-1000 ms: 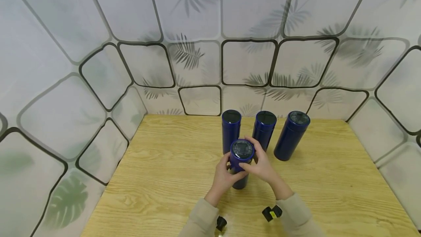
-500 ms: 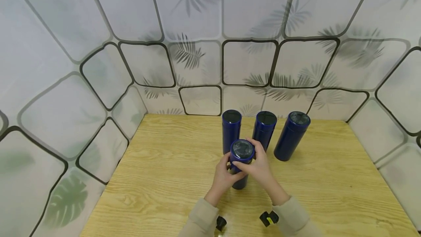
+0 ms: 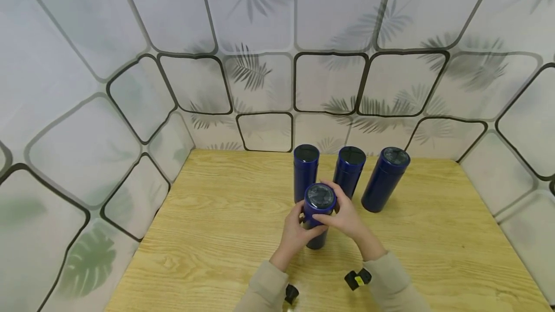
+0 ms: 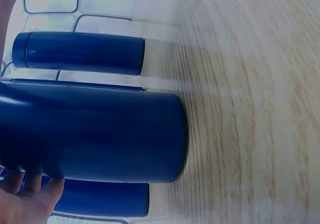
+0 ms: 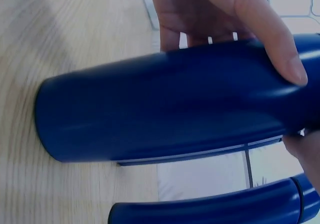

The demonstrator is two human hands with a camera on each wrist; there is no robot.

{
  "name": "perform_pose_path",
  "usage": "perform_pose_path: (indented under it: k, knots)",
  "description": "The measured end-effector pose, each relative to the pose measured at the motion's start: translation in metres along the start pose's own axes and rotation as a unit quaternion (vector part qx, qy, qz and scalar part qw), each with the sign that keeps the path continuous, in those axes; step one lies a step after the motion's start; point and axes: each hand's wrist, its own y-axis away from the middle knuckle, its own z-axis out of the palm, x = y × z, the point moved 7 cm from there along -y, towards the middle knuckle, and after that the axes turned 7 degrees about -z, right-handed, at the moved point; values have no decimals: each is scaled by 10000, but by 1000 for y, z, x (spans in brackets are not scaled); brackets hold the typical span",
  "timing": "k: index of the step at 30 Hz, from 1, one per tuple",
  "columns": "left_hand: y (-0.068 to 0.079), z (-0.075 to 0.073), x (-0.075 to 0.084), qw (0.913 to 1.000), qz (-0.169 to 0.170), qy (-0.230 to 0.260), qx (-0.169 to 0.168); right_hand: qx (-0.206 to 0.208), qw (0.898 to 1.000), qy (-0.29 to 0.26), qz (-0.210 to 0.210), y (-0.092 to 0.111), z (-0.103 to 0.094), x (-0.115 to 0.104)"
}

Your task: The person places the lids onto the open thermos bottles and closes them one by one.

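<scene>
A dark blue vacuum flask with a glossy black disc on its lid stands upright between both hands. Its base appears to rest on the wooden table. My left hand grips the flask's body from the left, the thumb across its front, as the right wrist view also shows. Higher up, my right hand holds the lid from the right, its thumb in front and fingers reaching behind. At the left wrist view's lower left, fingertips press on the flask's side. The lid's seam is mostly hidden by the hands.
Three matching flasks stand behind: a left one, a middle one partly hidden by the right hand, and a right one. The wooden table meets a patterned backdrop at the back and sides.
My right thumb and wrist swung left half a second ago and have come back to the right now. My left hand and the flask have kept their place.
</scene>
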Motion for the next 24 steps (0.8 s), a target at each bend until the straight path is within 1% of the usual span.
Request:
perform_pose_path:
  k: [3,7,12,15,17,19,22,24]
  knots:
    - [0,-1,0,10000,-33,-37,56,272,9984,328,372,2,0,2]
    - [1,-1,1,9997,30,-172,174,732,9925,757,620,6,1,1]
    - [2,0,2,9993,25,-294,234,1272,9857,944,574,10,5,-4]
    - [2,0,0,9991,64,-322,274,1413,9837,1013,466,12,6,-4]
    - [1,0,-4,9990,117,-321,285,1317,9855,1006,374,11,6,-4]
    - [-1,3,-14,9990,144,-329,259,1050,9909,826,191,8,4,-3]
    - [-4,6,-29,9992,111,-334,178,325,9988,286,-223,1,1,-5]
    - [-5,8,-36,9995,48,-297,133,-175,9992,-127,-340,-4,-1,-5]
